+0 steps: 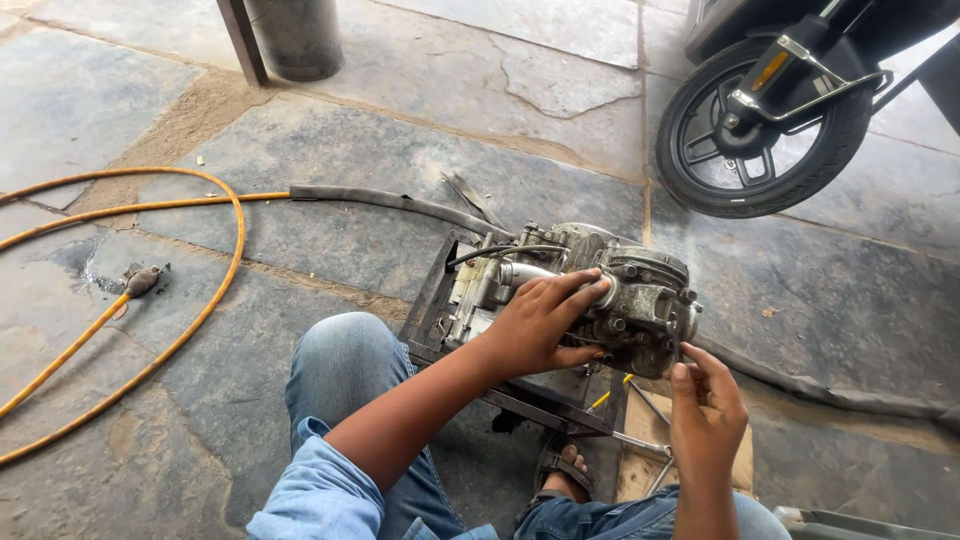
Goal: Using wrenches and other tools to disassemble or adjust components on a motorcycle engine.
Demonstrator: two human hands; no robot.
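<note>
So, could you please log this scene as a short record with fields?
Setting: stone-slab floor
Left hand: palm on grimy engine
Right hand: fingertips at engine's right end
Support: dark metal frame under engine
Nearby: yellow hose, scooter wheel, grey cylinder

1. Yellow hose loops over the stone floor at left, its ends running off the left edge.
2. Small metal nozzle on the hose, lying by a wet patch.
3. Black rubber strip runs on from the hose toward centre.
4. Scooter wheel, black tyre, with a metal footrest bracket, top right.
5. Grey cylinder beside a dark post, top left.
6. Cardboard piece under loose metal rods, bottom centre-right.
</note>
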